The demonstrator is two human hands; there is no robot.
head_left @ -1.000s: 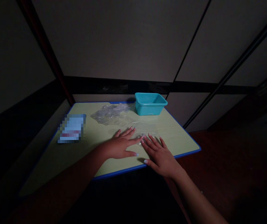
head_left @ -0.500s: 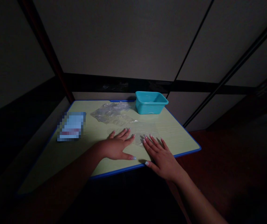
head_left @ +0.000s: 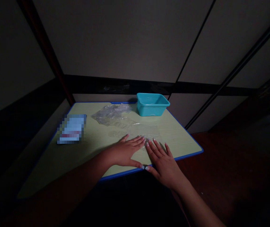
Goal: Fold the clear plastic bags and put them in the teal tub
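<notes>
A clear plastic bag (head_left: 146, 129) lies flat on the pale table (head_left: 97, 140), its near end under or beside my fingertips. My left hand (head_left: 127, 151) is palm down with fingers stretched out, tips at the bag's near edge. Close by on the right, my right hand (head_left: 162, 160) also lies flat, fingers spread, touching the same edge. The two thumbs almost meet at the table's blue front rim. Neither hand grips anything. Farther back lies a crumpled clear plastic sheet or bag (head_left: 112, 113); whether it joins the flat one I cannot tell.
A turquoise plastic basin (head_left: 152, 108) stands at the back right of the table. On the left side lies a blurred-out flat item (head_left: 72, 129), probably a phone. Behind the table rise cabinet panels (head_left: 116, 44); dark reddish floor (head_left: 210, 157) shows at right.
My left hand has slid to the right and slightly toward me, closing the gap to my right hand. The right hand has shifted only a little. Basin and crumpled plastic stay put.
</notes>
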